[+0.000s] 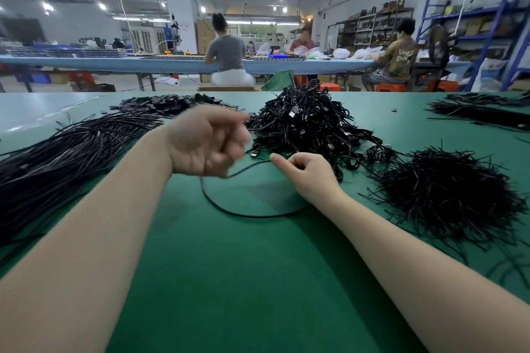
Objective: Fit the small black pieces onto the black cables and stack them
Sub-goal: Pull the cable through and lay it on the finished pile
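One black cable point(246, 213) loops across the green table between my hands. My right hand point(308, 173) pinches it near one end, fingers curled round it. My left hand point(208, 142) is blurred and hovers above the cable's other part, fingers curled; whether it grips the cable cannot be told. A tangled heap of black cables point(309, 120) with plugs lies just behind my hands. Small black pieces point(169, 103) are piled at the back left. A laid-out stack of straight black cables point(66, 149) covers the left side.
A bushy pile of thin black ties point(447, 195) sits at the right. More black cables point(484, 110) lie at the far right edge. Beyond the green table point(258, 281), three people sit at a long blue bench, with shelving on the right.
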`<state>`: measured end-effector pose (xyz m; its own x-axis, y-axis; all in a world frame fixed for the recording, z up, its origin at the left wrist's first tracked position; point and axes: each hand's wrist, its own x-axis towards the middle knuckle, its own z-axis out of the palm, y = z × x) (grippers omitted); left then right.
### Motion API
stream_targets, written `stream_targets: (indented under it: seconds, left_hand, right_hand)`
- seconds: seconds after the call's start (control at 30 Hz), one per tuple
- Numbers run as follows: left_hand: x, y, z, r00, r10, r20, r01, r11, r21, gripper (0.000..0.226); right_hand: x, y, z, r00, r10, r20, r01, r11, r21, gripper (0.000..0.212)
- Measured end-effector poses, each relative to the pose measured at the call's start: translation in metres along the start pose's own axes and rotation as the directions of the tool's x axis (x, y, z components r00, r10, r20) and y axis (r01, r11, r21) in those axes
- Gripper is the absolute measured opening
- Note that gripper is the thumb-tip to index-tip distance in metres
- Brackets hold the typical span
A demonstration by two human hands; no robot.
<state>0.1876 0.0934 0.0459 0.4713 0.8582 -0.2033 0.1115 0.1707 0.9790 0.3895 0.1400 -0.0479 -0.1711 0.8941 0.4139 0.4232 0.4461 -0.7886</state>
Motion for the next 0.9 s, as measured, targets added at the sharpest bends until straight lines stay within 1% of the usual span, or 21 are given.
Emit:
stream_targets:
  seconds: [0.03, 0.07, 0.1, 0.13, 0.2, 0.27, 0.33, 0.37, 0.43, 0.47, 0.5, 0.53, 0.57, 0.6, 0.63, 0.67, 0.7, 0.73, 0.77, 0.83, 0.9]
  left_hand:
    - [0.006, -0.003, 0.006, 0.985, -0.175, 0.004, 0.17, 0.963, 0.212, 0.049]
    - [0.013, -0.007, 0.013, 0.952, -0.303, -0.034, 0.294, 0.885, 0.362, 0.054]
    - [0.021, -0.012, 0.018, 0.933, -0.342, -0.11, 0.355, 0.83, 0.431, 0.057]
    - [0.029, -0.017, 0.021, 0.932, -0.298, -0.206, 0.36, 0.83, 0.426, 0.054]
    - [0.043, -0.025, 0.02, 0.899, -0.074, -0.431, 0.235, 0.913, 0.332, 0.043]
    - [0.047, -0.023, 0.014, 0.795, 0.136, -0.591, 0.025, 0.967, 0.255, 0.038]
    - [0.046, -0.014, 0.005, 0.679, 0.236, -0.695, -0.247, 0.965, 0.087, 0.039]
    - [0.04, -0.006, 0.003, 0.671, 0.243, -0.7, -0.391, 0.919, -0.056, 0.04]
    - [0.022, 0.009, 0.005, 0.745, 0.316, -0.588, -0.571, 0.757, -0.317, 0.041]
    - [0.013, 0.014, 0.006, 0.78, 0.374, -0.501, -0.593, 0.698, -0.402, 0.039]
    - [0.004, 0.019, 0.008, 0.81, 0.42, -0.41, -0.579, 0.683, -0.445, 0.035]
    - [-0.003, 0.024, 0.009, 0.841, 0.441, -0.313, -0.541, 0.714, -0.446, 0.034]
    - [-0.009, 0.026, 0.01, 0.878, 0.434, -0.201, -0.478, 0.785, -0.395, 0.033]
    - [-0.013, 0.027, 0.011, 0.92, 0.382, -0.085, -0.39, 0.879, -0.274, 0.032]
    - [-0.014, 0.025, 0.014, 0.965, 0.261, 0.011, -0.259, 0.962, -0.09, 0.031]
    - [-0.012, 0.022, 0.017, 0.996, 0.075, 0.051, -0.081, 0.987, 0.136, 0.033]
    - [-0.007, 0.016, 0.02, 0.993, -0.117, 0.027, 0.102, 0.941, 0.324, 0.039]
    - [-0.002, 0.01, 0.022, 0.969, -0.244, -0.035, 0.235, 0.874, 0.425, 0.047]
    - [0.004, 0.005, 0.026, 0.956, -0.278, -0.095, 0.291, 0.849, 0.442, 0.051]
    - [0.017, 0.0, 0.028, 0.96, -0.137, -0.244, 0.21, 0.93, 0.302, 0.047]
    - [0.022, 0.002, 0.025, 0.882, 0.072, -0.466, -0.013, 0.992, 0.129, 0.04]
  right_hand:
    - [0.0, 0.0, -0.001, 0.999, 0.017, -0.031, -0.015, 0.998, 0.062, 0.051]
    - [-0.001, -0.002, -0.001, 0.999, 0.025, -0.048, -0.02, 0.993, 0.114, 0.05]
    - [-0.001, -0.004, 0.0, 0.998, 0.028, -0.057, -0.019, 0.986, 0.164, 0.047]
    - [-0.001, -0.008, 0.001, 0.998, 0.029, -0.06, -0.015, 0.975, 0.223, 0.045]
    - [-0.003, -0.019, 0.005, 0.999, 0.026, -0.023, -0.016, 0.931, 0.366, 0.039]
    - [-0.005, -0.029, 0.009, 0.992, -0.024, 0.124, -0.04, 0.875, 0.483, 0.035]
    - [-0.008, -0.032, 0.016, 0.942, -0.094, 0.322, -0.095, 0.846, 0.525, 0.031]
    - [-0.01, -0.031, 0.018, 0.911, -0.109, 0.398, -0.123, 0.85, 0.513, 0.03]
    - [-0.012, -0.03, 0.02, 0.881, -0.091, 0.465, -0.149, 0.878, 0.454, 0.029]
    - [-0.013, -0.029, 0.019, 0.884, -0.069, 0.463, -0.155, 0.89, 0.428, 0.029]
    - [-0.013, -0.029, 0.018, 0.897, -0.041, 0.44, -0.156, 0.902, 0.403, 0.03]
    - [-0.013, -0.029, 0.015, 0.92, -0.012, 0.391, -0.142, 0.921, 0.363, 0.032]
    - [-0.012, -0.028, 0.012, 0.947, 0.012, 0.321, -0.116, 0.945, 0.306, 0.035]
    - [-0.012, -0.027, 0.009, 0.97, 0.022, 0.241, -0.084, 0.964, 0.252, 0.04]
    - [-0.012, -0.026, 0.006, 0.987, 0.017, 0.161, -0.055, 0.971, 0.232, 0.044]
    - [-0.011, -0.026, 0.004, 0.995, 0.005, 0.096, -0.03, 0.967, 0.253, 0.045]
    - [-0.01, -0.026, 0.002, 0.999, -0.007, 0.05, -0.008, 0.957, 0.291, 0.045]
    - [-0.008, -0.028, 0.002, 1.0, -0.022, 0.02, 0.015, 0.949, 0.316, 0.045]
    - [-0.006, -0.03, 0.003, 0.999, -0.044, -0.003, 0.043, 0.95, 0.31, 0.043]
    - [-0.006, -0.036, 0.008, 0.995, -0.097, -0.011, 0.096, 0.96, 0.262, 0.034]
    - [-0.006, -0.04, 0.014, 0.991, -0.131, 0.014, 0.122, 0.954, 0.272, 0.025]
